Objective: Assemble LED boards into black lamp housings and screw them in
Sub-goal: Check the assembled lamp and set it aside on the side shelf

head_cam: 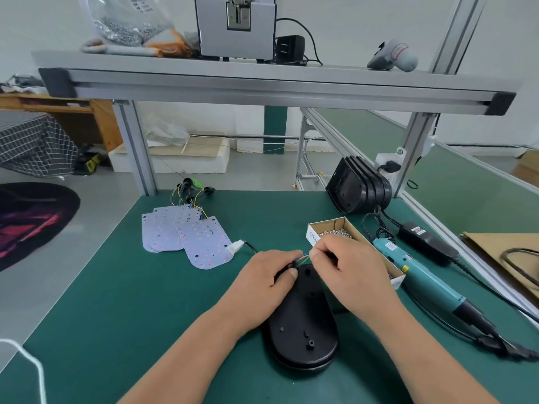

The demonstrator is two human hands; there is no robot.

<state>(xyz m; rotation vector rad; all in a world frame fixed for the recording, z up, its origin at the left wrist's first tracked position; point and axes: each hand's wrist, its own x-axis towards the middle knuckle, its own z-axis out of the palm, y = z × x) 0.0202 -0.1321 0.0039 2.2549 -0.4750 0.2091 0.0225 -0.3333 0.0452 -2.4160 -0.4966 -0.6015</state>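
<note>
A black oval lamp housing (303, 322) lies back side up on the green mat in front of me. My left hand (264, 282) grips its far end with the thumb on its top. My right hand (347, 266) pinches a bundle of thin coloured wires (302, 258) that come out at the housing's far end. A black cable with a white connector (235, 246) runs left from there. Several white LED boards (186, 236) with their wire leads lie fanned out at the left of the mat.
A cardboard box of screws (338, 231) stands just right of my hands. Beside it lies a teal electric screwdriver (423, 275) with its black cable and power brick (427, 239). A stack of black housings (358, 185) leans at the back right. An aluminium shelf spans overhead.
</note>
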